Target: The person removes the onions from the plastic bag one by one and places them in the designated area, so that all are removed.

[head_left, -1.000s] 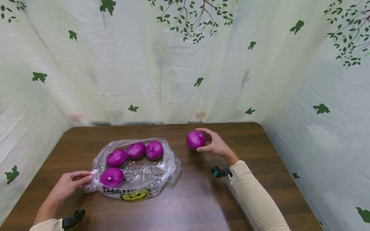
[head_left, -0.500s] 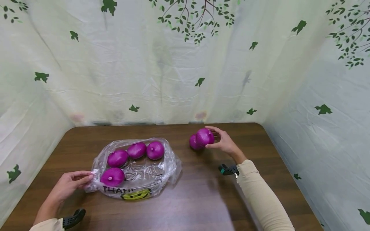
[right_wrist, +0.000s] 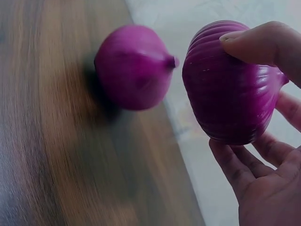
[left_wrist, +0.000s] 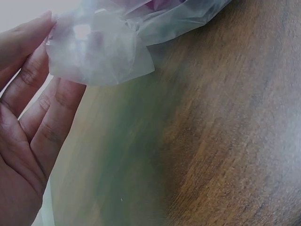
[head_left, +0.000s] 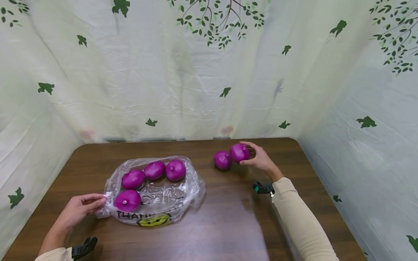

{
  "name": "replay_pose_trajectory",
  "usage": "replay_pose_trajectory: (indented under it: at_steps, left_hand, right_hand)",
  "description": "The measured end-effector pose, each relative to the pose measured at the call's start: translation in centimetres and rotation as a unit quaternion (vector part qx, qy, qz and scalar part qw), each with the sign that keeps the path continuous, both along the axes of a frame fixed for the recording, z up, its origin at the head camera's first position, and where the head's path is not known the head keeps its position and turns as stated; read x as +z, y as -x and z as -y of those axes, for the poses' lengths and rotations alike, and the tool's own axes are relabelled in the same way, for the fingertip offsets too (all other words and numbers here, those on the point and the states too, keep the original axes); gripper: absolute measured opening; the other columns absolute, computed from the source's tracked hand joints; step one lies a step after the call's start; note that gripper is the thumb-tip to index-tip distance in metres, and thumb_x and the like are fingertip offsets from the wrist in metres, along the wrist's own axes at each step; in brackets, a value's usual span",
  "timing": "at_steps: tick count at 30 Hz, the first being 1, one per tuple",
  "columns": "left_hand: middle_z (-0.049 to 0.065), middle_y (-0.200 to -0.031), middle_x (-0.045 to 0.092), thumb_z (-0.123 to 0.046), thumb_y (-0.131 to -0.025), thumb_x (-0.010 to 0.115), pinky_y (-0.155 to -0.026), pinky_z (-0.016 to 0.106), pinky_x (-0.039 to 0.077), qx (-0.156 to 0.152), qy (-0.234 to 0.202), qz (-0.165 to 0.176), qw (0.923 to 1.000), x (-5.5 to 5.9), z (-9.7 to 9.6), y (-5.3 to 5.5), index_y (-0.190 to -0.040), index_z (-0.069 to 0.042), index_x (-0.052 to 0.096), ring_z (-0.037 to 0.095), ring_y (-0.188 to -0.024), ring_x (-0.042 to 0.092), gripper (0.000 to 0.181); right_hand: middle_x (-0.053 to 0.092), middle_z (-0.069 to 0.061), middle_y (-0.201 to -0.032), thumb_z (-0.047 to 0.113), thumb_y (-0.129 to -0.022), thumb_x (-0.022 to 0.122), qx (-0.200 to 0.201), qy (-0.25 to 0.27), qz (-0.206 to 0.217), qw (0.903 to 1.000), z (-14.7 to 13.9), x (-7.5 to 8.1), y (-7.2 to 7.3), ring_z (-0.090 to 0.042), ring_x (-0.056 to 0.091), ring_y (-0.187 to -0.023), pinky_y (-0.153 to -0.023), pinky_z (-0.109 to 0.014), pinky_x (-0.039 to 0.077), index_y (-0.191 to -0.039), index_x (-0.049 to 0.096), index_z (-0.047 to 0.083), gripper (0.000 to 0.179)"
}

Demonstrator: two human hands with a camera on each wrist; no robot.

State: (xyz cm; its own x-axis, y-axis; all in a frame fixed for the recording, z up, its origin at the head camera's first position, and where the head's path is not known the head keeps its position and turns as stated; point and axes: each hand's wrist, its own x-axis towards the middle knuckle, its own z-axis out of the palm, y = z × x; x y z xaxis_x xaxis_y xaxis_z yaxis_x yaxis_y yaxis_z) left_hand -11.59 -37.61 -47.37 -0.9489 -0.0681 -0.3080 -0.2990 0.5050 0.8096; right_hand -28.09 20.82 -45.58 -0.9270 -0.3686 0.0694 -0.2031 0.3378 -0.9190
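Observation:
A clear plastic bag [head_left: 192,188] with printed lettering and a yellow smiley lies at the left of the table, several purple onions [head_left: 127,200] in its mouth. My left hand [head_left: 78,208] pinches the bag's left corner between thumb and fingers; the left wrist view has that crumpled corner [left_wrist: 101,56] at the fingertips. Towards the far edge, my right hand [head_left: 261,159] holds a purple onion [head_left: 239,152] by its sides, thumb opposite fingers. Just left of it, another onion [head_left: 222,160] rests on the table. In the right wrist view a gap separates the held onion [right_wrist: 230,89] from the resting onion [right_wrist: 134,68].
The brown wooden table [head_left: 222,224] has rounded far corners. Pale curtains [head_left: 202,72] printed with leaves hang behind it and at both sides. A dark band sits on each wrist.
My right hand has moved right with the onion, uncovering the resting onion that it hid a second ago. The left hand and the bag have stayed in place.

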Motion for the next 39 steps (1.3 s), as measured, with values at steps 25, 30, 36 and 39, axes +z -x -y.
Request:
replay_pose_trajectory:
  at_steps: [25, 30, 36, 39]
  left_hand:
    - [-0.004, -0.096, 0.069, -0.027, -0.093, 0.065, -0.068, 0.024, 0.052, 0.003, 0.008, -0.004, 1.0, -0.3, 0.1, 0.2, -0.116, 0.015, 0.06, 0.005, -0.076, 0.063, 0.048]
    - [-0.001, -0.099, 0.069, -0.028, -0.093, 0.065, -0.069, 0.024, 0.053, 0.002, 0.006, -0.01, 0.9999, -0.3, -0.3, 0.2, -0.116, 0.015, 0.06, 0.005, -0.077, 0.064, 0.049]
    - [0.002, -0.099, 0.069, -0.028, -0.093, 0.065, -0.069, 0.024, 0.053, 0.005, 0.009, -0.004, 0.9999, -0.2, -0.4, 0.0, -0.118, 0.015, 0.058, 0.006, -0.076, 0.064, 0.05]
    - [-0.002, -0.096, 0.069, -0.026, -0.093, 0.066, -0.069, 0.024, 0.053, 0.009, 0.003, -0.011, 0.9999, -0.3, -0.5, 0.0, -0.116, 0.016, 0.059, 0.007, -0.076, 0.065, 0.048]
  right_hand:
    - [0.045, -0.026, -0.137, 0.0, -0.076, 0.078, -0.043, -0.059, 0.005, 0.9973, -1.0, -2.6, 1.5, -0.044, 0.045, -0.123, -0.097, -0.056, 0.042, -0.142, 0.043, 0.002, 0.075]
    - [0.044, -0.026, -0.139, 0.001, -0.077, 0.078, -0.063, -0.066, 0.012, 0.9957, -1.0, -3.4, 1.7, -0.044, 0.044, -0.124, -0.098, -0.057, 0.041, -0.143, 0.041, 0.001, 0.075]
    - [0.044, -0.025, -0.139, 0.001, -0.076, 0.077, -0.077, -0.07, 0.02, 0.9944, -0.9, -4.0, 1.7, -0.043, 0.044, -0.124, -0.098, -0.057, 0.041, -0.143, 0.04, 0.001, 0.076]
    - [0.045, -0.026, -0.138, 0.002, -0.077, 0.077, -0.078, -0.07, 0.021, 0.9942, -0.8, -4.3, 1.7, -0.043, 0.044, -0.124, -0.099, -0.056, 0.04, -0.143, 0.041, 0.002, 0.075]
